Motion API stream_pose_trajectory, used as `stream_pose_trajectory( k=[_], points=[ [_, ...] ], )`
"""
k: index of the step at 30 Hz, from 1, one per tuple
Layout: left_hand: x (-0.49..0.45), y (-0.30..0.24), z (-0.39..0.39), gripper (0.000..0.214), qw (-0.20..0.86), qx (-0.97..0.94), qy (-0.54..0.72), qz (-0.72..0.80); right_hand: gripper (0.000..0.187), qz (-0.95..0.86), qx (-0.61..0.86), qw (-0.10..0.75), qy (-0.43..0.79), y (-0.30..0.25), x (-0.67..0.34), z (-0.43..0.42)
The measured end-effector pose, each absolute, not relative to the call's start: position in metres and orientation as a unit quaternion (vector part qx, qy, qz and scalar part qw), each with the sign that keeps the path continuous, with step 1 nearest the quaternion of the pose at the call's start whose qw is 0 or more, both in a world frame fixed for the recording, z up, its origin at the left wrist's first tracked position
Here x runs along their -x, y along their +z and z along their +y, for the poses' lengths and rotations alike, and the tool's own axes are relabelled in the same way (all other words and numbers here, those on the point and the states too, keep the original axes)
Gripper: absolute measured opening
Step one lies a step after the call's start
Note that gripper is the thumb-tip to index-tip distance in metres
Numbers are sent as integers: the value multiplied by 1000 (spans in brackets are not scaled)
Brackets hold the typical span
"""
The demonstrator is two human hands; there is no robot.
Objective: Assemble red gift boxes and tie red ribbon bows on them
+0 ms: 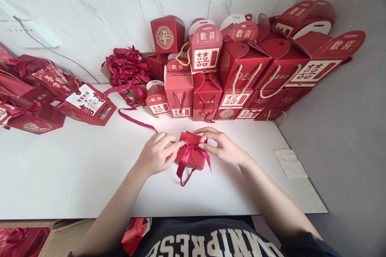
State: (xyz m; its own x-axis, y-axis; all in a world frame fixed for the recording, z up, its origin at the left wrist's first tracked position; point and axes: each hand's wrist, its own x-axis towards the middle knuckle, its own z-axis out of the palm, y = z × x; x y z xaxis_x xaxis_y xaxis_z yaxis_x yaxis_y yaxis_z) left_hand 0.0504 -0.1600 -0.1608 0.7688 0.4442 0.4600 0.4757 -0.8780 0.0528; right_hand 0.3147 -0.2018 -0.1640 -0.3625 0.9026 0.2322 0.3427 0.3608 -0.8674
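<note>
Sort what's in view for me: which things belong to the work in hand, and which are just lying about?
Work in hand:
small red box between left hand and right hand
ribbon bow on it
ribbon heap, likely supply

Seemingly lying about:
stacked boxes behind
ribboned boxes at left, perhaps related
white sheet at right

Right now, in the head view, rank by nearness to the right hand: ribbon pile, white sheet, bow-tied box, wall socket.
1. Bow-tied box, front middle.
2. White sheet, right side.
3. Ribbon pile, back left.
4. Wall socket, far left.
</note>
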Motion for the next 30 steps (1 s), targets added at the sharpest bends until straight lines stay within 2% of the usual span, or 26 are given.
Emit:
stream_pose_trajectory(
  k=[5, 7, 10, 15, 17, 22, 24, 27, 30],
  points=[
    [-59, -147, -157, 20, 65, 942, -196, -266, 15, -729, 410, 379, 394, -165, -315, -201],
    [-62, -142, -156, 16, 32, 944, -200, -259, 16, -723, 417, 382, 396, -167, -316, -201],
    [-69, -138, -156, 16, -118, 929, -213, -277, 19, -716, 422, 384, 403, -168, -317, -202],
    [-82, -144, -149, 35, -385, 841, -224, -308, 25, -705, 403, 386, 438, -169, -316, -201],
    [-83, -148, -145, 40, -435, 811, -231, -315, 24, -695, 396, 389, 457, -171, -315, -199],
    [-81, -156, -141, 35, -493, 792, -207, -296, 27, -687, 390, 394, 469, -177, -312, -196],
    [-82, -160, -141, 40, -511, 774, -213, -306, 25, -689, 420, 410, 425, -176, -308, -199],
    [-83, -167, -142, 44, -534, 744, -240, -321, 17, -704, 489, 430, 283, -169, -301, -211],
    [-84, -171, -144, 42, -563, 721, -249, -318, 22, -751, 520, 375, 158, -163, -294, -223]
  ],
)
